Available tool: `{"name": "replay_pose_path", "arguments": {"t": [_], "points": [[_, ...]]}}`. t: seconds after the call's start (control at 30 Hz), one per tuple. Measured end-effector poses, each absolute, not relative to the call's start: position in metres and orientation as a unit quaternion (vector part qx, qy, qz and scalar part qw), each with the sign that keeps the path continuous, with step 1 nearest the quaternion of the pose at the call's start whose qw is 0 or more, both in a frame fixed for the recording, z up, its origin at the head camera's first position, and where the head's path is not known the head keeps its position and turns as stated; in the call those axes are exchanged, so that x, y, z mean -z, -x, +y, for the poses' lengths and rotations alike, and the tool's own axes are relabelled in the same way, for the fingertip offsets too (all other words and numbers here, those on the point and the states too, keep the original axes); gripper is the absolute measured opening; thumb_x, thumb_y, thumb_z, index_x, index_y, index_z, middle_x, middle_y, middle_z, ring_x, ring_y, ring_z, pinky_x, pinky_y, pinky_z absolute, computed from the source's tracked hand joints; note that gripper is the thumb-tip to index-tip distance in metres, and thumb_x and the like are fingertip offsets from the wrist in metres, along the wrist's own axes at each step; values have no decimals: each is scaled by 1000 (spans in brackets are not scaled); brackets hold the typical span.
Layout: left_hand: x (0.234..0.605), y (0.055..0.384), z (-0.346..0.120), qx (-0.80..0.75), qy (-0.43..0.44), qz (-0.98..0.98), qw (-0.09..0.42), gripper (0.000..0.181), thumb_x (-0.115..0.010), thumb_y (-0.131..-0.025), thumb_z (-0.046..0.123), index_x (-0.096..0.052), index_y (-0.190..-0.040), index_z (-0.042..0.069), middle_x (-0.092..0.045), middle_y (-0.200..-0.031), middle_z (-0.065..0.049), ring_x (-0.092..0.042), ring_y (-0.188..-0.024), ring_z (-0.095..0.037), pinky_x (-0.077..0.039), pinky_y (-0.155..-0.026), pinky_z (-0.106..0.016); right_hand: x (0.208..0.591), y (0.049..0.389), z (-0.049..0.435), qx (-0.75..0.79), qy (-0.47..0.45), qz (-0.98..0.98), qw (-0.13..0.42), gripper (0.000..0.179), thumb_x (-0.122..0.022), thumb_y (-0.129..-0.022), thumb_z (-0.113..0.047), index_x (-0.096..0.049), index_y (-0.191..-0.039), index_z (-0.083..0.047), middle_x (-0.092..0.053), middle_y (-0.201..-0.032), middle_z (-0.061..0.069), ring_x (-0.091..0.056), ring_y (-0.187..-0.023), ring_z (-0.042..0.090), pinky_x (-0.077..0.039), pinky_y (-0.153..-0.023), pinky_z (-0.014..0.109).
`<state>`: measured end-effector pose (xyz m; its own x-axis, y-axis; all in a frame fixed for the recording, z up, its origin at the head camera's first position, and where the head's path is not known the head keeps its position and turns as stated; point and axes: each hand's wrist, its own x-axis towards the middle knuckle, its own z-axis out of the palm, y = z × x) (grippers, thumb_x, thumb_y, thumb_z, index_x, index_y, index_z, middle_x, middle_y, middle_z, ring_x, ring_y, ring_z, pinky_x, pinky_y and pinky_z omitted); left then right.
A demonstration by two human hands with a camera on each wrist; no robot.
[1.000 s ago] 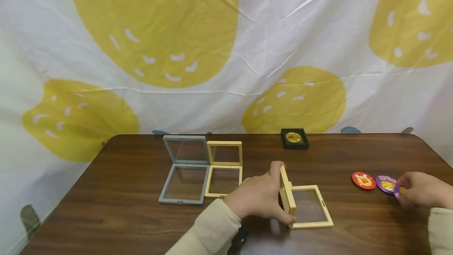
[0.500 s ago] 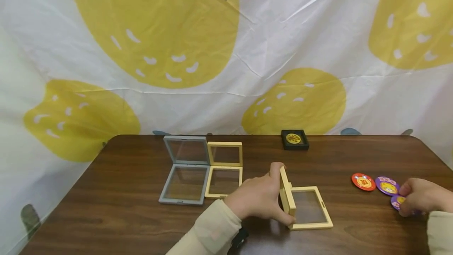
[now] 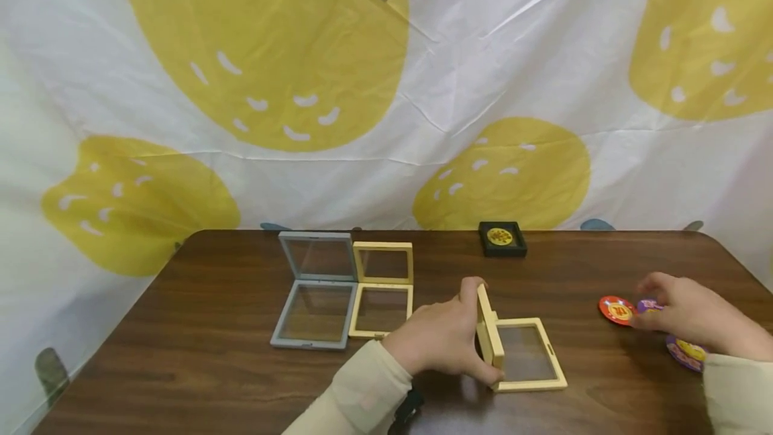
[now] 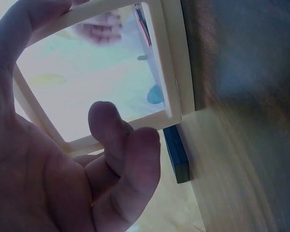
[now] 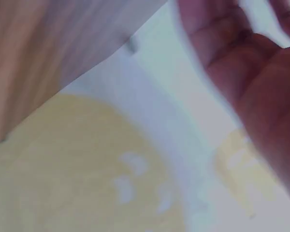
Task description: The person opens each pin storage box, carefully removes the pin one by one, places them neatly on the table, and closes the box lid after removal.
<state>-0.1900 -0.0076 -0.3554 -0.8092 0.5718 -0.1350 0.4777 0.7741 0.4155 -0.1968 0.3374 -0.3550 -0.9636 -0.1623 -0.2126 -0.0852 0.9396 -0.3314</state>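
Note:
My left hand (image 3: pixel 437 334) pinches the upright half of a small cream display frame (image 3: pixel 492 334) between thumb and fingers. The frame's other half (image 3: pixel 561 361) lies flat on the table, its clear film showing. In the left wrist view the cream rim (image 4: pixel 169 72) sits between thumb and fingers. My right hand (image 3: pixel 694 311) hovers over the discs at the right, fingers apart and nothing visibly held. By its thumb lies a red disc (image 3: pixel 617 310). A purple disc (image 3: pixel 649 305) is partly covered by the hand, and another purple disc (image 3: pixel 687 353) lies under the wrist.
A grey-blue hinged frame (image 3: pixel 314 341) and a smaller cream one (image 3: pixel 382 334) stand unfolded on the brown table (image 3: pixel 229 368) at the left. At the back is a dark box (image 3: pixel 513 251) with a gold disc. A fruit-patterned cloth (image 3: pixel 338 186) hangs behind.
The right hand has let go of the smaller purple disc, now lying nearer the front, and has moved left and away towards the red disc. The left hand and its frame have stayed still.

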Motion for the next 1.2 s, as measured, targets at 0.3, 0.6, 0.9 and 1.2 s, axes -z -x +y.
{"name": "replay_pose_path", "arguments": {"t": [0.3,0.6,0.9,1.2], "points": [[354,191,-6,-192,-284,929,140,108,-81,-63,52,-14,-141,19,-67,-93,0,-54,-56,-8,-43,-55,-23,364,197,218,215,196,935,203,100,-89,-55,-34,-42,-138,-6,-38,-135,26,-39,-120,45,-43,-88,58],[350,196,-10,-163,-290,935,126,114,-79,-65,50,-8,-149,20,-67,-107,1,-57,-61,-6,-43,-54,-24,368,186,184,143,180,954,192,108,-93,-45,-32,-42,-137,-7,-39,-127,22,-39,-110,38,-45,-81,53],[349,206,-23,-126,-201,972,1,52,-73,-75,44,-60,-115,14,-69,-78,1,-58,-56,-15,-39,-45,-27,370,182,175,92,130,975,154,100,-82,-52,-61,-47,-124,0,-42,-107,18,-48,-96,32,-46,-70,49],[352,211,-26,-135,-143,977,-78,28,-69,-84,41,-59,-68,21,-56,-56,6,-51,-47,-13,-34,-40,-27,367,183,170,111,144,969,165,84,-87,-59,-40,-52,-122,4,-53,-108,19,-60,-90,31,-50,-77,50]]}}
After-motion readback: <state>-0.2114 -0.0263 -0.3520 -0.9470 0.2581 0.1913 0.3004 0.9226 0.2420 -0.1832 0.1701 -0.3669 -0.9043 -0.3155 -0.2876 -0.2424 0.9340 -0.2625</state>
